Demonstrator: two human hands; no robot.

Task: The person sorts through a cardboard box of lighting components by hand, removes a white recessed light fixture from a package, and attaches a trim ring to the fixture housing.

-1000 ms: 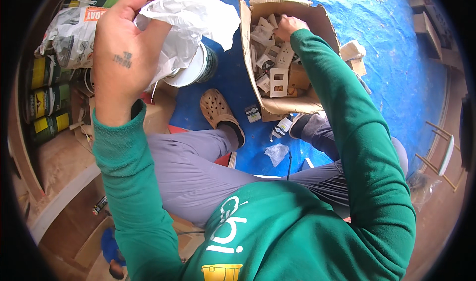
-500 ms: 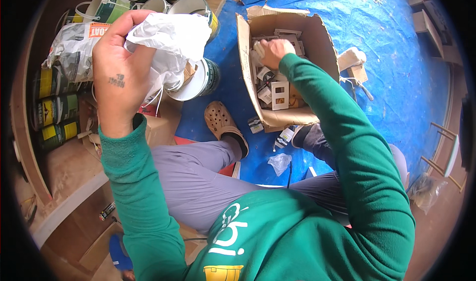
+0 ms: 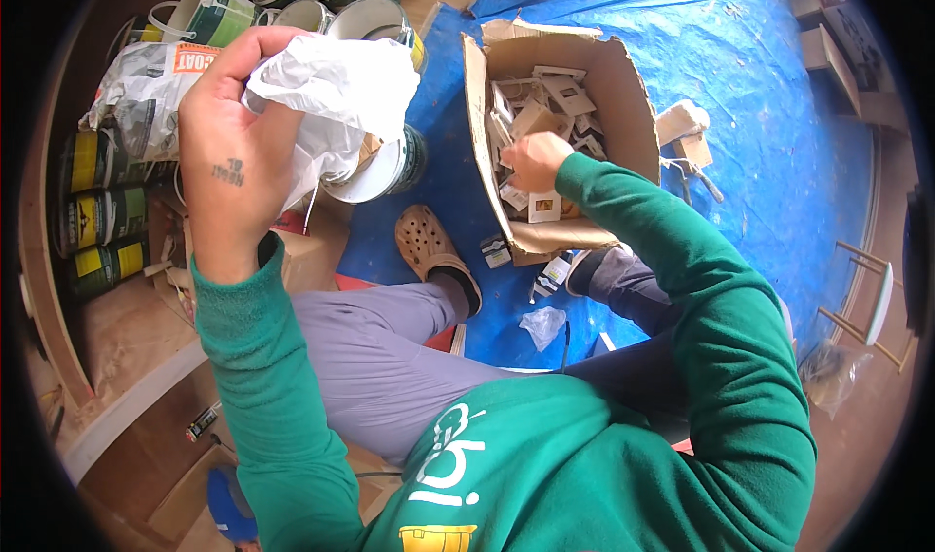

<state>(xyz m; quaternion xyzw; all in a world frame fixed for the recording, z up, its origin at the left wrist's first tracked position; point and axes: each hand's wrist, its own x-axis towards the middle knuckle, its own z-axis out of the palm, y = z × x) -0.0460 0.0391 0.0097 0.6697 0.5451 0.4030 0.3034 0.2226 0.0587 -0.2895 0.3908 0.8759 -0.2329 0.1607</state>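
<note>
My left hand (image 3: 239,152) is raised on the left, its thumb and fingers closed on the edge of a crumpled white plastic bag (image 3: 341,89). The bag hangs partly in front of a white-rimmed bucket (image 3: 385,172). My right hand (image 3: 539,162) is over the near left part of an open cardboard box (image 3: 609,76), fingers curled in. Whatever they hold, if anything, is hidden. Just beyond them is a cream-coloured block-like piece (image 3: 536,119). Several white switch or socket plates (image 3: 570,94) and small fittings lie jumbled in the box.
Stacked paint tubs (image 3: 97,216) and a printed plastic sack (image 3: 146,99) stand at left. Blue sheeting (image 3: 760,182) covers the floor. Small packets (image 3: 552,275) and a clear plastic bag (image 3: 542,328) lie near my feet. A paint roller (image 3: 682,120) rests right of the box.
My right hand has drawn back toward me inside the box, and the cream block-like piece now shows beyond it. The left hand still holds the bag in nearly the same place.
</note>
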